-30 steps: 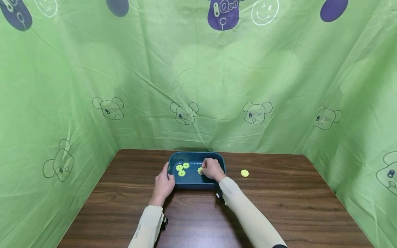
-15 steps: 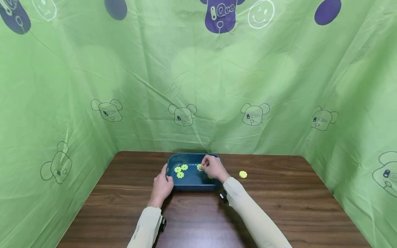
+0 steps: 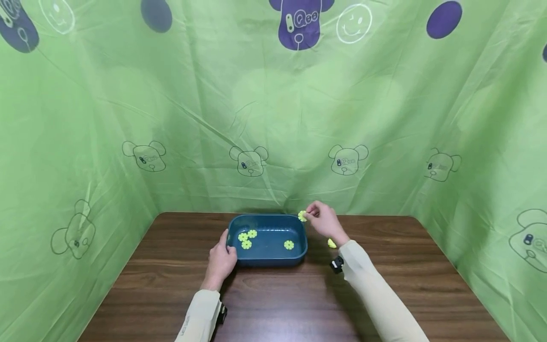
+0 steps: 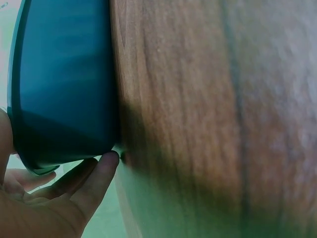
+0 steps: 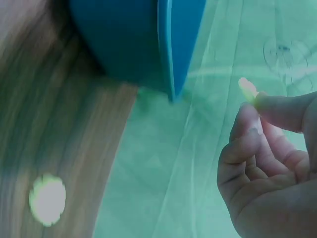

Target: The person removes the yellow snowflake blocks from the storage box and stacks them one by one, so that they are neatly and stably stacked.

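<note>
Head view: the blue tray [image 3: 269,261] stands on the table [image 3: 273,304]. Inside are 4 yellow pcs. w/ notched edge: three discs [image 3: 246,244] grouped in tray's left part, plus a single disc [image 3: 288,245] near its right wall. R hand [image 3: 325,223] is by tray's far right corner, clamped on the held disc [image 3: 302,216]. Right of tray lies an outer disc [image 3: 331,243], partly covered by R wrist.

L wrist view: L hand [image 4: 54,208] is clamped on tray's left end, w/ fingers touching the outer wall.

R wrist view: the held disc, pinched betw. thumb and finger, is apart from tray. In my judgement work is midway: 4 pcs. in tray, at least 2 outside; the held disc isn't yet set down.
</note>
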Tool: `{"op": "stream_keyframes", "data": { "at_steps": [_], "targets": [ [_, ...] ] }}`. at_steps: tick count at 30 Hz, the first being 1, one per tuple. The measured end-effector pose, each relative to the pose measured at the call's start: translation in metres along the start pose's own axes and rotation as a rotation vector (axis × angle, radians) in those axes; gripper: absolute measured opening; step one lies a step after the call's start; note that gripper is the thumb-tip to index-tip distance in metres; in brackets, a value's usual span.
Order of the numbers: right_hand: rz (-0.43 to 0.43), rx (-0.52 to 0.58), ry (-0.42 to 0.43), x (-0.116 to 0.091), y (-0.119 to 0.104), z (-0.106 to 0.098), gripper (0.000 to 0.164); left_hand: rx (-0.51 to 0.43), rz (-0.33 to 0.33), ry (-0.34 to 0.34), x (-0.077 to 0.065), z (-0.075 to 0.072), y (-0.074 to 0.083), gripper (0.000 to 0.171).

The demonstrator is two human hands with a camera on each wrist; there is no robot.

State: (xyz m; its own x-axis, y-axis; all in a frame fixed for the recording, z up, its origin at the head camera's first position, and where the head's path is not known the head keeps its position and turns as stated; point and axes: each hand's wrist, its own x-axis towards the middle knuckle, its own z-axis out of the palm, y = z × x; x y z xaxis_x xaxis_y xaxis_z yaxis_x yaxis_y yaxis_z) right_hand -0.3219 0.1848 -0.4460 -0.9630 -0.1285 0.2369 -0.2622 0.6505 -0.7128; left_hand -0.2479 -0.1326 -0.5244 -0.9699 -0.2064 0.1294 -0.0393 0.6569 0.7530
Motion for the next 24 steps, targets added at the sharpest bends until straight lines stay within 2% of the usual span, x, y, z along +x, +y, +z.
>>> {"op": "stream_keyframes", "data": {
  "at_steps": [5, 10, 17, 24],
  "targets": [
    [0.020, -0.019, 0.032, -0.004, 0.018, -0.024, 0.013, -0.007, 0.011, 0.010, 0.000, 0.000, -0.001, 0.061],
    [0.071, -0.062, 0.041, -0.014, 0.039, -0.040, 0.014, 0.003, 0.021, 0.016, 0.001, 0.000, -0.001, 0.061],
    [0.130, -0.082, 0.035, -0.025, 0.065, -0.049, 0.014, 0.003, 0.021, 0.017, 0.005, -0.002, -0.001, 0.061],
    [0.207, -0.079, 0.003, -0.034, 0.085, -0.046, 0.014, 0.007, 0.003, -0.003, 0.005, 0.000, -0.002, 0.061]
  ]
}}
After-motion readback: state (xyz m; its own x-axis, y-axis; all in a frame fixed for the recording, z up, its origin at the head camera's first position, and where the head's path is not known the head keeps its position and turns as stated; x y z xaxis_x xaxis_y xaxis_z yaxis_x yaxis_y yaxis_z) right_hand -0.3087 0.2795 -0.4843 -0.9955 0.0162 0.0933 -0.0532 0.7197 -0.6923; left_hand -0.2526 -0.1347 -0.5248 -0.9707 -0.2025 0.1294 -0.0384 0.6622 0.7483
